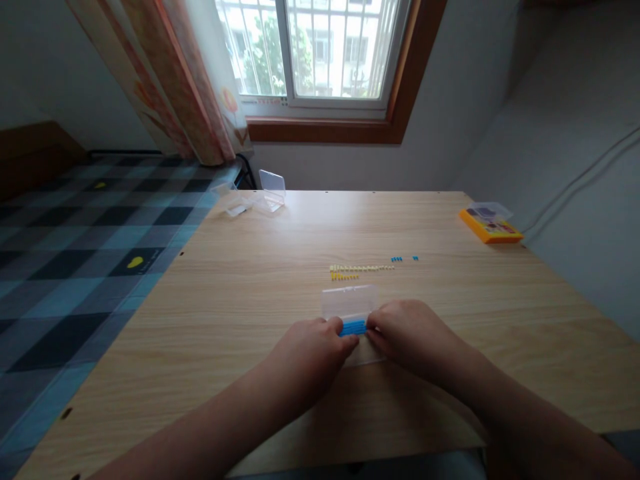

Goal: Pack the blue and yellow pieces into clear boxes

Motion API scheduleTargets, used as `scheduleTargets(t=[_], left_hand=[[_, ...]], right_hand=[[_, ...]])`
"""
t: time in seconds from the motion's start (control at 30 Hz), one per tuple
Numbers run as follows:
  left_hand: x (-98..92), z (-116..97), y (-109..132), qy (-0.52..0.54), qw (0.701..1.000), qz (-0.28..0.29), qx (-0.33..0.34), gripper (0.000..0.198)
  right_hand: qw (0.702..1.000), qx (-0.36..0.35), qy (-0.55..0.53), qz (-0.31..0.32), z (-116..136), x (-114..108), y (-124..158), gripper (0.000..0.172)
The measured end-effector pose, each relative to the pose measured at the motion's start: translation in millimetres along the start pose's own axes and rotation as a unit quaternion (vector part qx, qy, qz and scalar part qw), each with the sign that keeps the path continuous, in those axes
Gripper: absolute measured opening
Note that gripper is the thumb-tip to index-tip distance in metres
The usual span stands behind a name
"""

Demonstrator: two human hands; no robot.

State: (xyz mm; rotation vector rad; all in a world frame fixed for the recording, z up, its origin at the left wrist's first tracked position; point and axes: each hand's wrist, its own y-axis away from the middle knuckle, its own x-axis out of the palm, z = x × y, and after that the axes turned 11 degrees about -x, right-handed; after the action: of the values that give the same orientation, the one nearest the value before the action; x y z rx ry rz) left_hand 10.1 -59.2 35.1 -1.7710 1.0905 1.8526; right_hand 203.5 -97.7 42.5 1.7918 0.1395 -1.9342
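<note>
A bundle of thin blue strips (353, 327) lies level between my two hands, above a clear plastic box whose raised lid (349, 302) stands behind it. My left hand (320, 340) is closed on the left end of the bundle, thumb in front and fingers behind. At the right end, the fingertips of my right hand (395, 327) pinch the blue strips. Both hands partly hide the box. Beyond the lid lie a row of small cream pieces (363, 269) and a shorter row of small yellow pieces (344, 277).
A few tiny blue pieces (397, 259) lie farther back. Several open clear boxes (273, 193) stand at the table's far left corner. An orange box (493, 227) with a clear lid on top sits at the far right edge. A bed with a checked cover (95, 267) adjoins the left.
</note>
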Motion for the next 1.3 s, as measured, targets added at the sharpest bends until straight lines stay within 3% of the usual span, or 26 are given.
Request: scheduleTargets(t=[0.63, 1.3], left_hand=[[0.7, 3.7, 0.5, 0.020, 1.000, -0.004, 0.002, 0.027], [-7.7, 13.4, 1.0, 0.082, 0.996, 0.033, -0.008, 0.023]], right_hand=[[1.000, 0.009, -0.008, -0.019, -1.4, 2.9, -1.6, 0.025], [0.998, 0.013, -0.031, -0.045, -0.3, 4.8, -0.5, 0.028]])
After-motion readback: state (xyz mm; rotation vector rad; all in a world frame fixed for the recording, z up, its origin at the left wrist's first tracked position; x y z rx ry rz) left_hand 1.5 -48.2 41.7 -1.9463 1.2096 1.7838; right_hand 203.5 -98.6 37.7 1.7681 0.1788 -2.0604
